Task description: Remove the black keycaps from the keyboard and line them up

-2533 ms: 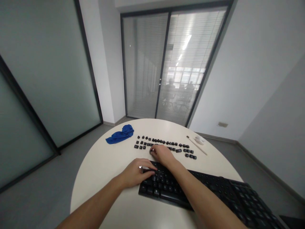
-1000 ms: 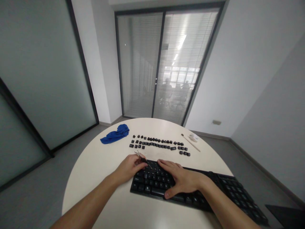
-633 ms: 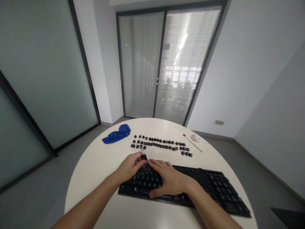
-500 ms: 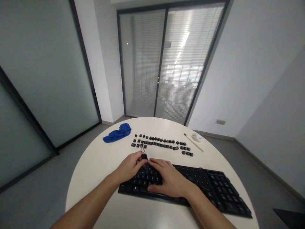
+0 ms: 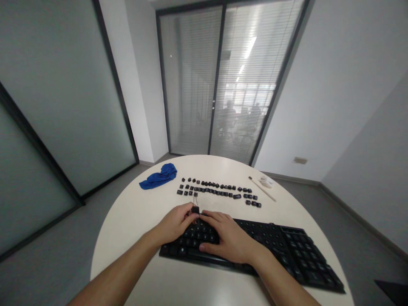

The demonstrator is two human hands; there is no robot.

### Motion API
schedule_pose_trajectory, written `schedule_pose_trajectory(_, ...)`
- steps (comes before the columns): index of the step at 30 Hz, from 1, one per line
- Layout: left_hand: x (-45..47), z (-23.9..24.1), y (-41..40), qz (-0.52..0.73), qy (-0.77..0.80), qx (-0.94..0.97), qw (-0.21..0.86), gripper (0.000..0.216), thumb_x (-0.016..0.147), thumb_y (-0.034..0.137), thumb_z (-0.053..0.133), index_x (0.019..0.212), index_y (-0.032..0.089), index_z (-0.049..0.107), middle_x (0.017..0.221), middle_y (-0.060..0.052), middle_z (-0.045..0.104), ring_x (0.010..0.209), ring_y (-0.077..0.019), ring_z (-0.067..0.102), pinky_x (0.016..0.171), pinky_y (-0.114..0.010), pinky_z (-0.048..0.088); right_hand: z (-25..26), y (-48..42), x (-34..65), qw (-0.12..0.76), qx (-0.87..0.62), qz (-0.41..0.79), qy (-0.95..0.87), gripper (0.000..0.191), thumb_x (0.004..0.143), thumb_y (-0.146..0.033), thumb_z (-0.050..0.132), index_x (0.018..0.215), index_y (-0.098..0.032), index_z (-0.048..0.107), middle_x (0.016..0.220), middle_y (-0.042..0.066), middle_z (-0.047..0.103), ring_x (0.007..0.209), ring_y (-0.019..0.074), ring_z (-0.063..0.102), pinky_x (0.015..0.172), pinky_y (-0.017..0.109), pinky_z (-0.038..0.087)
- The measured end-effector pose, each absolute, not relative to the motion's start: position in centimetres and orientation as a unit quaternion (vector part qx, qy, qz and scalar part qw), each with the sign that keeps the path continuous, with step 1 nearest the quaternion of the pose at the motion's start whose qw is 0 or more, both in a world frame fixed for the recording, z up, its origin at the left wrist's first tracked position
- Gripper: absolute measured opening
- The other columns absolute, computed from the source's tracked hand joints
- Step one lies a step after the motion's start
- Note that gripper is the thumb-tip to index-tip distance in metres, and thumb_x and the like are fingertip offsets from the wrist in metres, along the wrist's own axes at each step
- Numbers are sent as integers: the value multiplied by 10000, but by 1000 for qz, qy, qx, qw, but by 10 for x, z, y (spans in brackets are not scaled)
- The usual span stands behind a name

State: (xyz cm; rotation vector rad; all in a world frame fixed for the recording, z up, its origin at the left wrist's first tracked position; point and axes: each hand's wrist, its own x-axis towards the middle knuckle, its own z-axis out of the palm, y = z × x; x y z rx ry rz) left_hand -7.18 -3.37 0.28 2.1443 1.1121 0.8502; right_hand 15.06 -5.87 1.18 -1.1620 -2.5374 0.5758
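Note:
A black keyboard (image 5: 306, 259) lies at a slant along the table's near side. My left hand (image 5: 178, 221) is closed on a wire keycap puller (image 5: 195, 209), whose black handle shows between the fingers with thin wires sticking up from it. The puller stands over the keyboard's upper left part; its lower end is hard to make out. My right hand (image 5: 231, 238) lies flat across the middle of the keys, fingers stretched toward the puller and thumb near the space bar. Beyond the hands, rows of loose black keycaps (image 5: 219, 192) sit on the table.
A round white table (image 5: 127, 225) carries everything. A crumpled blue cloth (image 5: 159, 177) rests at the back left. Toward the back right lie a thin brush (image 5: 263, 189) and a small whitish item (image 5: 266, 182). Glass partitions and a wall stand around the table.
The view has turned slightly left, so the keyboard's right end appears further right. The puller's black handle sits a little more level. Both hands keep nearly the same places on the keyboard.

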Motion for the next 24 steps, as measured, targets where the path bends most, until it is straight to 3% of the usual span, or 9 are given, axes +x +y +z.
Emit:
schedule_pose_trajectory(12, -70, 10, -42, 290, 363, 854, 234, 184, 941, 284, 491, 818, 185, 585, 809, -17, 608, 761, -170, 556, 702, -271, 417, 13, -59, 150, 144, -403, 198, -882, 758, 784, -640, 612, 1426, -279, 431, 1489, 83, 417, 1337, 293, 396, 1110, 472, 287)
schedule_pose_trajectory(19, -69, -2, -38, 329, 409, 805, 276, 235, 936, 301, 486, 747, 176, 547, 704, 8, 591, 667, -149, 541, 627, -251, 402, 10, -57, 152, 139, -413, 199, -877, 779, 776, -660, 605, 1422, -258, 438, 1493, 86, 410, 1338, 307, 390, 1113, 486, 282)
schedule_pose_trajectory(24, -68, -11, -36, 361, 393, 790, 303, 210, 908, 291, 533, 767, 158, 613, 677, 6, 596, 646, -141, 539, 613, -242, 402, 9, -55, 157, 135, -421, 214, -871, 778, 762, -645, 630, 1420, -277, 438, 1483, 84, 422, 1336, 314, 392, 1106, 495, 286)
